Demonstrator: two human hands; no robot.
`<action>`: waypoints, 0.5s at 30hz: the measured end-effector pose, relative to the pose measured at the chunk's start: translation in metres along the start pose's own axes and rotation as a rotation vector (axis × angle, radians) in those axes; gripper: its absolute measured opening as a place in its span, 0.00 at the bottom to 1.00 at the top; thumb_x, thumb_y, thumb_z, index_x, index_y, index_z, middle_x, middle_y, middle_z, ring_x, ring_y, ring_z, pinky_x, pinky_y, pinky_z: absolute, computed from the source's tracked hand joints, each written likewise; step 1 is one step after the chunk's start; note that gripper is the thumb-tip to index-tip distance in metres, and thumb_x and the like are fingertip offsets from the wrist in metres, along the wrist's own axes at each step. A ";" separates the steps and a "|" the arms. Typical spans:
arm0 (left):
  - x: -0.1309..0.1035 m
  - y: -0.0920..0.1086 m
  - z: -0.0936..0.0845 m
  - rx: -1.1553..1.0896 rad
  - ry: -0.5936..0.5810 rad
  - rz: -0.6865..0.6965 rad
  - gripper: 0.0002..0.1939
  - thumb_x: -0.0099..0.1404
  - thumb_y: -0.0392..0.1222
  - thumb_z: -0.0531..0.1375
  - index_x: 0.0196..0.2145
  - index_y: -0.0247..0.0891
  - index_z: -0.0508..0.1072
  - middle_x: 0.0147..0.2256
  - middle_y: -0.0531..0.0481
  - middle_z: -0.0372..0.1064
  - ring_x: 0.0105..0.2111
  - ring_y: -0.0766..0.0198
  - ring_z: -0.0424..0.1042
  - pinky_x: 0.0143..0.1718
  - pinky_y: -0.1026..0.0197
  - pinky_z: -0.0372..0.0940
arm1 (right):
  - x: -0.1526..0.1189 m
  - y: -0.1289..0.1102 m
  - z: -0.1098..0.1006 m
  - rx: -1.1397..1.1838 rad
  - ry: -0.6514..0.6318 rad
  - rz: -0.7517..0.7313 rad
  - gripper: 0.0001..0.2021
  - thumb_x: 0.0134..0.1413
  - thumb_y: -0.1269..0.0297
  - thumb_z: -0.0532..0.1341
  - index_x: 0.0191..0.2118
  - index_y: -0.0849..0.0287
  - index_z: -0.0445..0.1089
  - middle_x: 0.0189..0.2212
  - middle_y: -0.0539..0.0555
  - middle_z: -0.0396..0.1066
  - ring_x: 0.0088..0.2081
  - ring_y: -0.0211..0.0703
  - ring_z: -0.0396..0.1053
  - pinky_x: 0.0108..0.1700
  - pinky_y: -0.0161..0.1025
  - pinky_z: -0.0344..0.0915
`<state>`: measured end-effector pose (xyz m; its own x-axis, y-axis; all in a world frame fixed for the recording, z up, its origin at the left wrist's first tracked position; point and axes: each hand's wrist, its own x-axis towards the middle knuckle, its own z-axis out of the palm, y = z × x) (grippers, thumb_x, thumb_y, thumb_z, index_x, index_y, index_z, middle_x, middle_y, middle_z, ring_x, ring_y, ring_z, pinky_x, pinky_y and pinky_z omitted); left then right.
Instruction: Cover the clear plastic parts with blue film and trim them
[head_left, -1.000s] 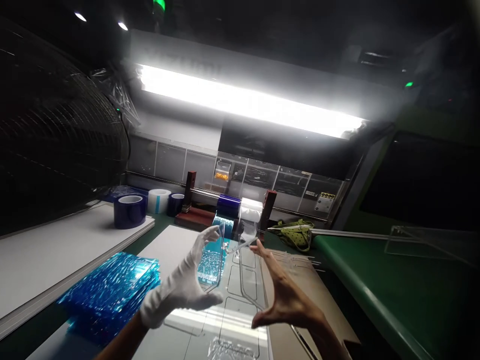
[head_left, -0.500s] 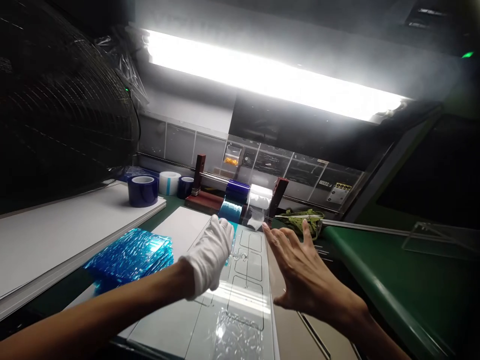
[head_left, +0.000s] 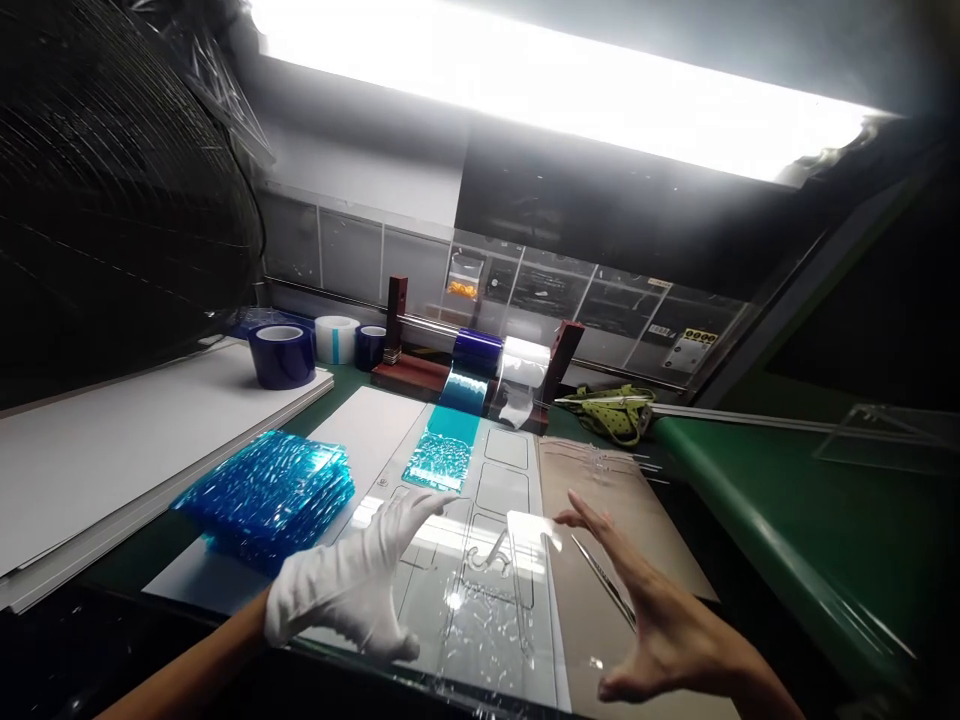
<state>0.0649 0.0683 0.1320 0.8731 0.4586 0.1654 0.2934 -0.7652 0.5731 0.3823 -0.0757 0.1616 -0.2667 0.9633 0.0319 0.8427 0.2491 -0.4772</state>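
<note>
My left hand (head_left: 360, 580), in a white glove, hovers over the near left of a printed white sheet (head_left: 431, 610), thumb and fingers wide apart. My right hand (head_left: 652, 610) is bare and open over the brown sheet to the right, its fingertips near a bright white patch (head_left: 534, 530); whether that is film or glare I cannot tell. Between the hands, clear film (head_left: 487, 625) with small raised shapes lies over the outlined rectangles. A blue film strip (head_left: 442, 450) runs from a blue roll (head_left: 478, 350) onto the sheet. Tweezers (head_left: 600, 578) lie beside my right hand.
A brown wooden holder (head_left: 412, 372) carries the blue roll and a clear film roll (head_left: 525, 362). Stacked blue film pieces (head_left: 270, 490) sit at left, with tape rolls (head_left: 281, 356) behind. A green pouch (head_left: 615, 412) lies at back right. A large fan (head_left: 112, 200) stands at left.
Both hands have come nearer to me, and the left has moved left, its fingers spreading from being close together. The blue film strip now shows fully. The view has tilted down.
</note>
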 end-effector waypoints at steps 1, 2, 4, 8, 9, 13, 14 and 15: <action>-0.002 0.004 -0.003 -0.013 -0.027 -0.009 0.61 0.37 0.46 0.67 0.65 0.45 0.39 0.64 0.39 0.43 0.62 0.39 0.48 0.60 0.39 0.52 | -0.001 0.001 0.001 0.035 -0.021 0.000 0.62 0.36 0.48 0.69 0.68 0.54 0.25 0.65 0.62 0.47 0.66 0.61 0.39 0.63 0.61 0.33; -0.004 0.008 -0.007 -0.027 -0.063 -0.017 0.62 0.37 0.45 0.67 0.65 0.46 0.39 0.64 0.40 0.43 0.62 0.40 0.48 0.59 0.39 0.53 | -0.002 0.002 0.000 0.081 -0.048 -0.009 0.62 0.36 0.47 0.69 0.68 0.55 0.27 0.64 0.62 0.47 0.66 0.60 0.40 0.64 0.59 0.35; -0.006 0.016 -0.014 -0.052 -0.148 -0.036 0.63 0.36 0.45 0.68 0.65 0.49 0.38 0.64 0.41 0.44 0.61 0.40 0.52 0.58 0.40 0.57 | -0.005 0.004 -0.003 0.182 -0.099 -0.031 0.60 0.36 0.42 0.67 0.68 0.57 0.30 0.64 0.62 0.49 0.66 0.59 0.43 0.64 0.56 0.38; -0.008 0.016 -0.006 0.039 -0.127 -0.076 0.64 0.37 0.48 0.69 0.65 0.49 0.35 0.64 0.39 0.44 0.61 0.39 0.52 0.56 0.40 0.60 | -0.018 0.005 -0.002 0.203 -0.076 0.028 0.61 0.36 0.37 0.65 0.68 0.56 0.29 0.65 0.61 0.47 0.66 0.56 0.42 0.65 0.52 0.40; -0.008 0.012 0.002 0.107 -0.042 -0.091 0.63 0.39 0.50 0.68 0.65 0.49 0.34 0.63 0.38 0.45 0.61 0.37 0.52 0.56 0.38 0.58 | -0.026 0.004 0.002 0.149 -0.044 0.086 0.61 0.37 0.38 0.65 0.68 0.55 0.26 0.66 0.62 0.44 0.66 0.57 0.41 0.65 0.53 0.40; -0.002 -0.008 0.042 0.346 0.369 -0.125 0.60 0.43 0.59 0.64 0.64 0.48 0.31 0.57 0.35 0.51 0.56 0.31 0.56 0.53 0.31 0.58 | -0.091 0.004 0.033 -0.214 0.097 0.445 0.63 0.38 0.41 0.65 0.66 0.56 0.17 0.66 0.66 0.43 0.66 0.64 0.42 0.63 0.64 0.36; -0.001 -0.012 0.051 0.368 0.430 -0.119 0.60 0.44 0.60 0.63 0.64 0.49 0.31 0.54 0.36 0.53 0.53 0.32 0.59 0.51 0.31 0.60 | -0.116 0.005 0.043 -0.304 0.126 0.575 0.63 0.38 0.42 0.65 0.66 0.56 0.16 0.64 0.67 0.47 0.64 0.66 0.45 0.62 0.68 0.35; 0.001 -0.014 0.058 0.379 0.475 -0.120 0.59 0.44 0.61 0.63 0.64 0.50 0.31 0.52 0.37 0.55 0.51 0.32 0.61 0.48 0.31 0.62 | -0.144 0.006 0.054 -0.375 0.149 0.721 0.63 0.38 0.43 0.64 0.66 0.55 0.15 0.63 0.67 0.52 0.63 0.68 0.49 0.60 0.71 0.35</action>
<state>0.0840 0.0533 0.0772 0.5824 0.6356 0.5068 0.5728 -0.7632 0.2990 0.4002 -0.2180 0.1066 0.4419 0.8961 -0.0411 0.8905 -0.4437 -0.1008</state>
